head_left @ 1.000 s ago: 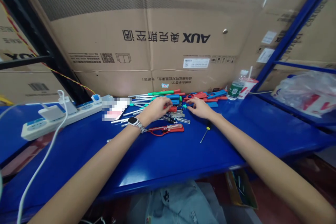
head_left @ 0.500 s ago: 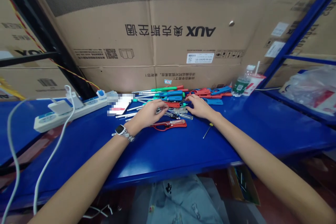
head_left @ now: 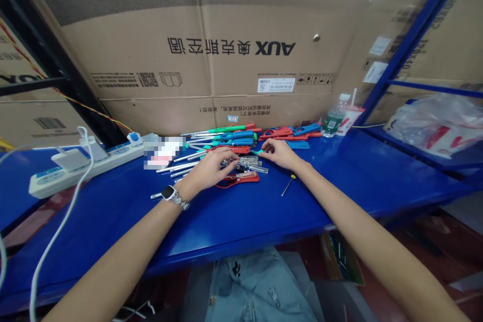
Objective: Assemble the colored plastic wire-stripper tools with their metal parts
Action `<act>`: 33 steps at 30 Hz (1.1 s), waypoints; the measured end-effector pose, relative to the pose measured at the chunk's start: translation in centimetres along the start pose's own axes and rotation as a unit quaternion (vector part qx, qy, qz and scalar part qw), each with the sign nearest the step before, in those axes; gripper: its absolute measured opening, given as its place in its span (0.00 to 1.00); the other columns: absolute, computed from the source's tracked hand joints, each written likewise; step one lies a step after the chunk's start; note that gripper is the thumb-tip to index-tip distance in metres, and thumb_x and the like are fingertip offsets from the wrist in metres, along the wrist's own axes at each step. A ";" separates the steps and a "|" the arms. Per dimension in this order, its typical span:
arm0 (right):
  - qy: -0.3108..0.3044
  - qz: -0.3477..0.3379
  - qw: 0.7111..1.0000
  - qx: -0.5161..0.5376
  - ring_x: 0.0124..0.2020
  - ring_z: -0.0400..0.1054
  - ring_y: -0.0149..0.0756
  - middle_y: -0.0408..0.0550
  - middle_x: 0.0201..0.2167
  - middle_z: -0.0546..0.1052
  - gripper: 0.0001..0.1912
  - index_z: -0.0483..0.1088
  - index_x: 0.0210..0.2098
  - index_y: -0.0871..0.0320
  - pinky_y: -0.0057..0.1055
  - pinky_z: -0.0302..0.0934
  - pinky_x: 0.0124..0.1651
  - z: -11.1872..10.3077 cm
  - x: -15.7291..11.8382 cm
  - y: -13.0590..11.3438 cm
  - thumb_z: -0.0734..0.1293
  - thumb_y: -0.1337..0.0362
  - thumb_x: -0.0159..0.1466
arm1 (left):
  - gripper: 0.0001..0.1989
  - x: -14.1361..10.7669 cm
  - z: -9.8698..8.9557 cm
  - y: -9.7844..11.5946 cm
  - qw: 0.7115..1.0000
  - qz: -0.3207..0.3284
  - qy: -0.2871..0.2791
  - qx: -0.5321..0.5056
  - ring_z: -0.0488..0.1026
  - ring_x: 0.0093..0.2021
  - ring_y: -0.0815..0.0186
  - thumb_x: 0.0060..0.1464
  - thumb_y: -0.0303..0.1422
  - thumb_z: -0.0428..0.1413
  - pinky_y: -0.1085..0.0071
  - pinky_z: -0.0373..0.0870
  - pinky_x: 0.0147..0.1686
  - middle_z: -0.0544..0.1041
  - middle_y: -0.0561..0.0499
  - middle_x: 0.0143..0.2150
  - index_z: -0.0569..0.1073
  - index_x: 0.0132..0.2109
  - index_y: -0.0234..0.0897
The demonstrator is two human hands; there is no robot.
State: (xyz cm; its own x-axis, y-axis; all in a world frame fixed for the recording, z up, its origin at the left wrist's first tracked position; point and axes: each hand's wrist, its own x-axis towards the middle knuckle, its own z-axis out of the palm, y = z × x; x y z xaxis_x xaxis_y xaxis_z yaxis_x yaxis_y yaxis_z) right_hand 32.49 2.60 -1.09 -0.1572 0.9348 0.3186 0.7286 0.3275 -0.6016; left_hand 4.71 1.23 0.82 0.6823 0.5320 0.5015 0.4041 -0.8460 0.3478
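My left hand (head_left: 212, 167), with a watch at the wrist, hovers over the pile with bent fingers and a gap between thumb and fingers. Beneath and beside it lie clear-handled screwdrivers (head_left: 260, 168) and a red holder (head_left: 247, 177). My right hand (head_left: 281, 154) is at the pile's right side, its fingertips pinched on the green handle (head_left: 258, 152) of what looks like a screwdriver; its far part is hidden among other tools. Blue-handled screwdrivers (head_left: 241, 141) lie behind. A small yellow-topped screwdriver (head_left: 289, 184) rests apart, in front of my right forearm.
Red and blue plastic holders (head_left: 277, 133) lie at the back, near a bottle (head_left: 332, 119) and a cup with a straw (head_left: 349, 122). A power strip (head_left: 49, 179) with cables stands left, next to a blurred-out flat item (head_left: 164, 153). A large carton (head_left: 226, 5) backs the blue table (head_left: 226, 221).
The view has swung slightly right, so things sit further left. My right fingers have closed together on the green handle. My left hand stays over the clear-handled screwdrivers.
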 end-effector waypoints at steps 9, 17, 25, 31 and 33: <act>-0.082 -0.016 0.946 0.314 0.34 0.77 0.39 0.48 0.31 0.83 0.20 0.79 0.39 0.57 0.38 0.70 0.44 0.5 -1.4 -4.5 0.77 0.48 0.56 | 0.15 -0.1 0.1 1.7 0.995 0.066 0.071 0.026 0.69 0.62 0.56 0.69 0.32 0.54 0.54 0.71 0.60 0.69 0.41 0.60 0.71 0.60 0.43; -0.149 -0.002 0.914 0.376 0.33 0.78 0.36 0.46 0.30 0.83 0.18 0.79 0.37 0.56 0.35 0.72 0.41 2.6 -2.9 -7.3 0.76 0.48 0.59 | 0.12 -2.2 -1.9 1.0 0.996 0.072 0.035 0.033 0.79 0.43 0.62 0.72 0.36 0.51 0.63 0.76 0.43 0.81 0.46 0.43 0.78 0.51 0.39; -0.153 0.023 0.906 0.394 0.33 0.78 0.36 0.46 0.29 0.82 0.18 0.78 0.35 0.56 0.37 0.73 0.42 3.5 -3.0 -7.5 0.78 0.49 0.55 | 0.12 -3.1 -2.6 0.5 0.999 -0.002 -0.017 -0.029 0.81 0.43 0.62 0.66 0.32 0.55 0.64 0.76 0.46 0.84 0.47 0.47 0.79 0.54 0.41; -0.142 -0.025 0.944 0.296 0.33 0.75 0.37 0.49 0.32 0.83 0.15 0.79 0.36 0.57 0.38 0.71 0.42 3.5 -3.5 -8.2 0.70 0.51 0.66 | 0.12 -3.0 -3.0 0.4 0.999 0.021 -0.023 0.009 0.77 0.41 0.61 0.68 0.33 0.53 0.64 0.73 0.42 0.81 0.45 0.42 0.82 0.49 0.41; -0.075 -0.088 0.975 0.192 0.36 0.74 0.39 0.50 0.34 0.82 0.13 0.80 0.37 0.57 0.41 0.70 0.44 3.3 -3.7 -8.2 0.67 0.56 0.69 | 0.12 -3.1 -3.2 0.2 0.998 -0.004 -0.053 0.023 0.76 0.37 0.63 0.67 0.32 0.54 0.65 0.71 0.39 0.80 0.46 0.40 0.83 0.48 0.41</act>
State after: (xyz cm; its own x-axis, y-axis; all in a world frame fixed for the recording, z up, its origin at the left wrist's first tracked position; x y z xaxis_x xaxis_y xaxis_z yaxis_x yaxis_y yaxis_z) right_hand 24.90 -3.09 0.19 -0.3743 0.8598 0.3473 0.3826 0.4844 -0.7867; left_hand 0.74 -0.48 1.87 0.7383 0.5338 0.4124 0.4356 -0.8441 0.3128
